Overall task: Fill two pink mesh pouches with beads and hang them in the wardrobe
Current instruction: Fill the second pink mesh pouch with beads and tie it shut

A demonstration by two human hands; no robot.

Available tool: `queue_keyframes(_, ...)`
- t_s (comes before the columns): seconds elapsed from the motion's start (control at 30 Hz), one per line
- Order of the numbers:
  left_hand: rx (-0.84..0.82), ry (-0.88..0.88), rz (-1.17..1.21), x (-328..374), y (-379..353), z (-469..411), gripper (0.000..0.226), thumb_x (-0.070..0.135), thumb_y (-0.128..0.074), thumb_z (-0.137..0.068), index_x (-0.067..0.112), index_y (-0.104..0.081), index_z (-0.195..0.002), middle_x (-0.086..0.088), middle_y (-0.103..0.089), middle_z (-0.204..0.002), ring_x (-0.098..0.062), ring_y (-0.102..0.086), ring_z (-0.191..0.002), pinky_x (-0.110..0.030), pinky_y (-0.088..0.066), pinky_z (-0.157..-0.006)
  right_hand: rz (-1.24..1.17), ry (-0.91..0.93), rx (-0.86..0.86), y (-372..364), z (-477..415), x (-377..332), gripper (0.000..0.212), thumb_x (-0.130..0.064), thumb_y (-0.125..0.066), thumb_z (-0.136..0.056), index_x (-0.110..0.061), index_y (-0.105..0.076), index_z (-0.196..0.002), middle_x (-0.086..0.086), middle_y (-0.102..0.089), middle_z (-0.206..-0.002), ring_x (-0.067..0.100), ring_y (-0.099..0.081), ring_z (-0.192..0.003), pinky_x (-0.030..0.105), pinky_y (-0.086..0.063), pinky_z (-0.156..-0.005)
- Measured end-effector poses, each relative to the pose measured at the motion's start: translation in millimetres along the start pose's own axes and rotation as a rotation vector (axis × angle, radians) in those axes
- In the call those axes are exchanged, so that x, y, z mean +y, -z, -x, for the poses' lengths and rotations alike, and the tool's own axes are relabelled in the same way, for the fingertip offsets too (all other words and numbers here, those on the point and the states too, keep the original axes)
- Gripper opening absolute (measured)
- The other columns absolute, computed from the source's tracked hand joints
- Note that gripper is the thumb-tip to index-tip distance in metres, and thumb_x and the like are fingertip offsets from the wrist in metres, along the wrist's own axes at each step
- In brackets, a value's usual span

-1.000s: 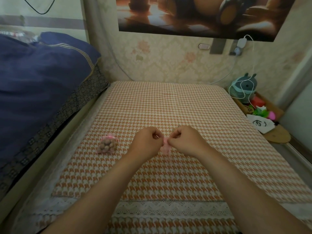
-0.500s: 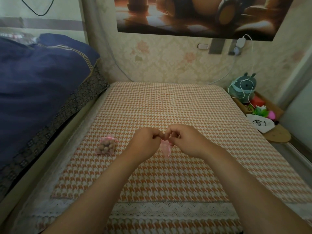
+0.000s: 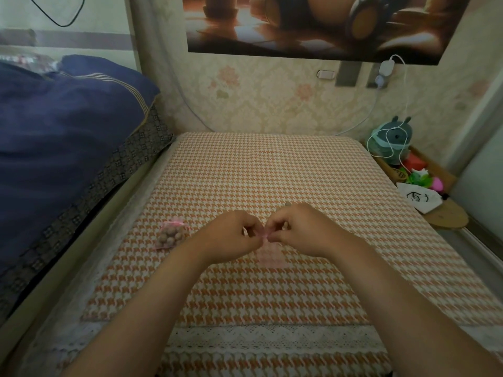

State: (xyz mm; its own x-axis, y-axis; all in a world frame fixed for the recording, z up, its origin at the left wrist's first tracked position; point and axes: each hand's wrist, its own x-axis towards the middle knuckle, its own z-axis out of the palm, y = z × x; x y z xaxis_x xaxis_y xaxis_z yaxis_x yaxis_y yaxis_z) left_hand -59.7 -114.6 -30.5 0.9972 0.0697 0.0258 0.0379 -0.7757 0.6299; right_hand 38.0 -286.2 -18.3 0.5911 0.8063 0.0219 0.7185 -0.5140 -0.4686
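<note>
Starting at your left, a blue quilt (image 3: 62, 137) is heaped beside the houndstooth cover (image 3: 272, 172), and the frame's edge cuts off its far side. On the cover, left of your hands, lies one filled pouch (image 3: 172, 235). It is pink mesh gathered shut at the top and sits apart from both hands. Its brown beads (image 3: 170, 238) show through the mesh as a cluster, too small and blurred for you to count. Your left hand (image 3: 231, 236) comes next, fingers curled, its grip narrow and pinching the top edge of the second pouch (image 3: 272, 255). Your fingertips hide exactly where the mesh is held. That pouch looks flat and see-through, its body just below your hands against the cover, and you cannot tell whether it rests there or hangs clear. Your right hand (image 3: 302, 229) nearly meets the left, its grip equally narrow on the same top edge. That makes two pouches in view, one full and one flat, and two hands, both on the flat one. Further right, a plush toy (image 3: 392, 140) looped by a white cable (image 3: 405, 85) sits beside the cover. The poster (image 3: 313, 23) above is cut off at the top.
</note>
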Motion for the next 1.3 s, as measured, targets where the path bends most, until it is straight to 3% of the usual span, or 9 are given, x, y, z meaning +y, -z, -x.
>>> queue_keyframes(0.13, -0.005, -0.123, -0.148, -11.0, 1.9, -4.1, 0.014, 0.036, -0.072, -0.085, 0.027, -0.069, -0.096, 0.012, -0.057, -0.096, -0.008, -0.056, -0.088, -0.03, -0.05, -0.079, -0.021, 0.011, -0.054, 4.2, 4.1, -1.1, 0.012, -0.036, -0.072, -0.089, -0.045, -0.067, -0.082, -0.019, -0.068, -0.089, -0.001, -0.061, -0.08, 0.024, -0.048, -0.075)
queue_keyframes(0.2, -0.007, -0.155, -0.181, -11.6, 1.3, -5.4, 0.013, 0.037, -0.072, -0.084, 0.029, -0.068, -0.094, 0.011, -0.056, -0.097, -0.008, -0.054, -0.091, -0.031, -0.049, -0.081, 0.119, 0.004, -0.114, 3.2, 4.5, -2.8, 0.006, -0.045, -0.068, -0.087, -0.04, -0.065, -0.084, -0.016, -0.067, -0.09, 0.001, -0.061, -0.08, 0.026, -0.048, -0.071)
queue_keyframes(0.3, -0.044, -0.158, -0.222, -10.7, 0.5, -5.0, 0.01, 0.042, -0.071, -0.082, 0.035, -0.064, -0.084, 0.014, -0.055, -0.093, -0.005, -0.053, -0.09, -0.033, -0.05, -0.082, 0.313, -0.009, -0.176, 1.6, 3.2, -6.1, 0.023, -0.058, -0.064, -0.085, -0.035, -0.061, -0.081, -0.012, -0.066, -0.086, 0.007, -0.06, -0.078, 0.03, -0.045, -0.063)
queue_keyframes(0.57, -0.098, -0.077, -0.215, -10.2, 6.3, -1.3, 0.022, 0.048, -0.073, -0.079, 0.028, -0.064, -0.073, 0.012, -0.064, -0.083, -0.007, -0.062, -0.082, -0.041, -0.056, -0.077, 0.097, 0.038, -0.184, -1.8, 3.8, -2.6, 0.007, -0.042, -0.075, -0.088, -0.042, -0.068, -0.088, -0.024, -0.064, -0.091, -0.005, -0.058, -0.081, 0.021, -0.045, -0.074)
queue_keyframes(0.73, -0.062, -0.027, -0.37, -6.5, 10.4, -1.3, 0.026, 0.056, -0.068, -0.08, 0.031, -0.065, -0.078, 0.014, -0.064, -0.079, -0.003, -0.059, -0.076, -0.035, -0.055, -0.072, 0.206, 0.018, -0.174, 0.7, 4.1, 4.8, 0.006, -0.044, -0.067, -0.088, -0.04, -0.065, -0.092, -0.017, -0.067, -0.097, 0.004, -0.062, -0.089, 0.035, -0.055, -0.081)
queue_keyframes(0.93, -0.034, -0.003, -0.319, -3.2, 8.5, -2.8, 0.03, 0.059, -0.059, -0.085, 0.033, -0.073, -0.093, 0.015, -0.068, -0.095, -0.002, -0.063, -0.088, -0.036, -0.056, -0.079, 0.292, 0.078, -0.027, -3.7, 8.7, 8.8, 0.012, -0.043, -0.066, -0.093, -0.035, -0.068, -0.103, -0.016, -0.066, -0.104, 0.007, -0.059, -0.094, 0.027, -0.048, -0.078)
queue_keyframes(1.1, -0.056, 0.036, -0.379, 5.3, 2.5, -6.5, 0.04, 0.057, -0.052, -0.092, 0.025, -0.076, -0.094, 0.007, -0.073, -0.089, -0.01, -0.065, -0.079, -0.035, -0.057, -0.073, 0.386, 0.04, -0.087, -6.3, 10.7, 14.5, 0.013, -0.044, -0.061, -0.095, -0.038, -0.066, -0.106, -0.014, -0.067, -0.109, 0.009, -0.06, -0.1, 0.032, -0.049, -0.079)
queue_keyframes(1.2, 0.009, 0.089, -0.329, 8.3, -3.6, -11.0, 0.055, 0.055, -0.049, -0.095, 0.008, -0.068, -0.071, -0.006, -0.061, -0.06, -0.021, -0.056, -0.055, -0.034, -0.047, -0.056, 0.163, 0.012, -0.078, -4.5, 12.0, 19.6, 0.015, -0.037, -0.065, -0.094, -0.039, -0.07, -0.108, -0.022, -0.063, -0.106, -0.005, -0.057, -0.09, 0.025, -0.046, -0.078)
queue_keyframes(1.3, 0.123, 0.149, -0.213, 8.8, -5.7, -18.0, 0.058, 0.049, -0.049, -0.097, 0.006, -0.066, -0.062, -0.014, -0.06, -0.056, -0.028, -0.057, -0.053, -0.038, -0.048, -0.057, -0.226, -0.057, 0.068, 4.8, 14.7, 29.5, 0.024, -0.022, -0.066, -0.094, -0.044, -0.068, -0.104, -0.022, -0.066, -0.107, 0.004, -0.064, -0.085, 0.029, -0.058, -0.075)
